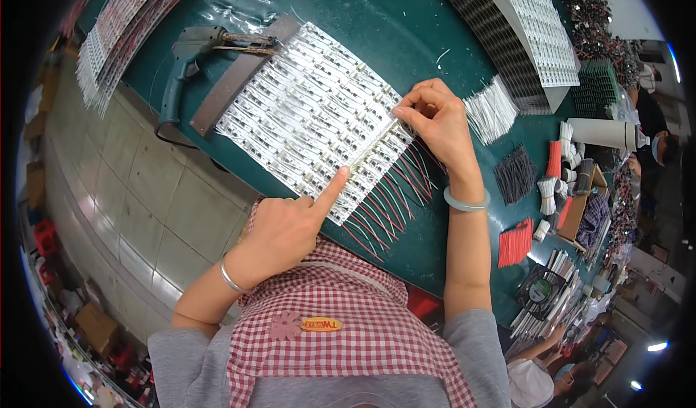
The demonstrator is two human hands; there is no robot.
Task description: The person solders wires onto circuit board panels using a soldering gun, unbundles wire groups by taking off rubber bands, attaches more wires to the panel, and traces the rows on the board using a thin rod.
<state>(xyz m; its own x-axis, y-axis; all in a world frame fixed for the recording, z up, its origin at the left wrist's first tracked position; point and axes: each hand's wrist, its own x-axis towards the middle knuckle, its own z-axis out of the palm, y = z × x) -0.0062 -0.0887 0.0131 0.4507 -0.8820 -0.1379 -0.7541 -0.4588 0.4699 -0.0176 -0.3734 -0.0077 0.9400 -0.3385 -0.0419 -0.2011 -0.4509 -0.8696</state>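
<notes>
A white sheet of small circuit boards (290,118) lies slanted on the green table, with rows of white wires across it. Red, pale and dark wires (388,209) fan out from its near right edge. My left hand (286,227) rests at the near side, its index finger stretched out and its tip on the sheet; the other fingers are curled. Over the right edge, my right hand (438,122) pinches thumb and index together. What lies between those fingertips is too small to make out.
A brown bar (243,75) lies along the sheet's left edge, beside a teal soldering gun (181,75). Bundles of white wires (491,109), black wires (515,174) and red wires (515,243) lie to the right. Stacked board sheets (522,31) stand at the far right.
</notes>
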